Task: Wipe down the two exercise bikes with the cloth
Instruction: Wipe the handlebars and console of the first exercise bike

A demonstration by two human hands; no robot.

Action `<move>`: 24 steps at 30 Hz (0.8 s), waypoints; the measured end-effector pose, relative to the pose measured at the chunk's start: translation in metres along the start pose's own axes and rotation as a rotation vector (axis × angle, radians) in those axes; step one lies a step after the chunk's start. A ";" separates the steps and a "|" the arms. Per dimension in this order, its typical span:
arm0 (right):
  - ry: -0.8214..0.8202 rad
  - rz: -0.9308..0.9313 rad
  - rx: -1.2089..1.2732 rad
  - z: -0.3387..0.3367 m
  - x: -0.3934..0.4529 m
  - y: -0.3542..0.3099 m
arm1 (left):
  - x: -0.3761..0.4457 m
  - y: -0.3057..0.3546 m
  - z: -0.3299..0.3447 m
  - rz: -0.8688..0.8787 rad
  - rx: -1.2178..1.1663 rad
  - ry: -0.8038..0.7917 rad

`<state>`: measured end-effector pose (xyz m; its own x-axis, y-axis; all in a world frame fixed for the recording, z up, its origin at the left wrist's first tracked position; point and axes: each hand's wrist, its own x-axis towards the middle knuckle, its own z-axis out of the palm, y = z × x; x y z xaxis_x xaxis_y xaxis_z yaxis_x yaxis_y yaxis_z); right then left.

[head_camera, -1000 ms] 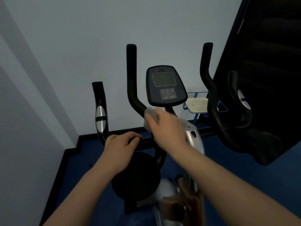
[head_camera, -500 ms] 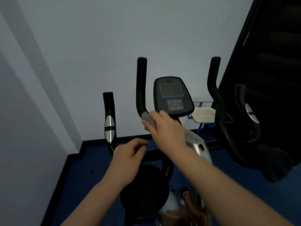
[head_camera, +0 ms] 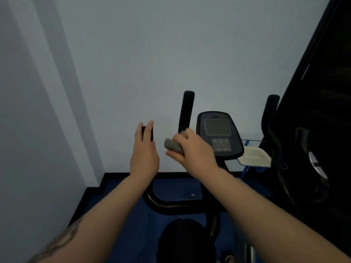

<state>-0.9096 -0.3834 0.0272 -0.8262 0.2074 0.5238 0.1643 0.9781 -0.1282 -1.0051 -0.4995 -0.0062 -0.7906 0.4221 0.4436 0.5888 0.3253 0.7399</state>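
Item 1. Left hand (head_camera: 144, 155): raised at the left of the bike, fingers straight and close together, laid against the top of the outer left grip post (head_camera: 147, 134), whose black end shows between two fingers. Whether the palm presses the post or only rests on it cannot be told. Holds nothing.

Item 2. Cloth (head_camera: 172, 146): small grey wad, bunched into a roll, held against the lower part of the inner left handlebar upright (head_camera: 187, 111). Judged soft, light and easily squashed; it should mould round a tube if wrapped and squeezed. Best held as now, bundled in the palm with a loose face turned to the surface; a slack pinch would likely let it slide off the foam.

Item 3. Right hand (head_camera: 191, 149): fingers curled round the cloth, thumb beneath, knuckles toward the camera, just left of the console.

Item 4. Exercise bike (head_camera: 182, 205), near centre: black curved crossbar, dark saddle at the near edge. Judged heavy and stiff; it should stay put under wiping pressure. The padded uprights look grippy, not slick.

Item 5. Console (head_camera: 218, 135): grey screen above a keypad, tilted toward the rider. Judged the fragile part; light strokes only, no pressing on the keys.

Item 6. White tray (head_camera: 253, 155): far right of the console, on a blue frame.

Item 7. Right handlebar upright (head_camera: 270, 114) and the right outer grip with metal sensor plate (head_camera: 316, 166): judged smooth and somewhat slippery at the plate. A second bike cannot be told apart in this view.
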 end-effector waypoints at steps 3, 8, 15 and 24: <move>-0.044 0.017 0.123 -0.001 -0.031 0.008 | -0.005 -0.007 0.000 0.040 0.017 0.013; 0.039 0.186 0.303 -0.020 -0.005 0.025 | -0.006 -0.006 0.002 0.013 0.025 0.039; -0.062 0.249 0.582 0.004 -0.021 0.017 | -0.006 -0.008 0.000 0.029 0.015 0.044; 0.013 0.331 0.641 0.007 0.024 0.015 | -0.004 -0.008 0.000 0.033 0.013 0.046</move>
<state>-0.9313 -0.3640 0.0317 -0.7809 0.4947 0.3815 0.0526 0.6606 -0.7489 -1.0064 -0.5042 -0.0141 -0.7772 0.3936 0.4908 0.6168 0.3225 0.7180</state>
